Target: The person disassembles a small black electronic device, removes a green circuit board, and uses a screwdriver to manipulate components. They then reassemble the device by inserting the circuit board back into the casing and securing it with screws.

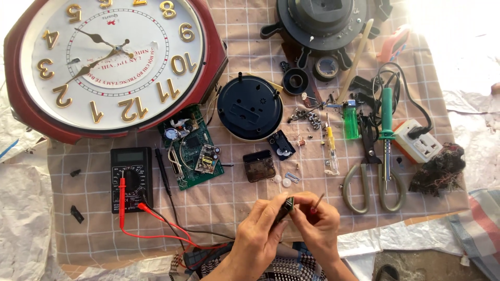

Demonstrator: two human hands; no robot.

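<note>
1. A small black clock movement point(284, 208) is held up on edge between the two hands, low in the middle of the view, above the checked cloth point(229, 200).
2. The left hand point(259, 233) is closed on the movement – its fingers are curled about the near side and the thumb is pressed to the top.
3. The right hand point(316, 224) is also closed; its fingertips are met at the movement's right edge, and a thin brown-handled tool point(317, 200) is pinched in the same hand, tilted up and to the right.
4. Just beyond the hands, a dark square casing point(259, 166) and two small white gears point(282, 180) are laid on the cloth.
5. To the left a black multimeter point(131, 179) is seen with its red probe point(122, 202) laid across it, beside a green circuit board point(192, 148).
6. Further right, scissors point(373, 174) and a green-handled soldering iron point(386, 130) are laid side by side – well apart from the hands.
7. A large red-framed wall clock point(112, 65) is set at the upper left.
</note>
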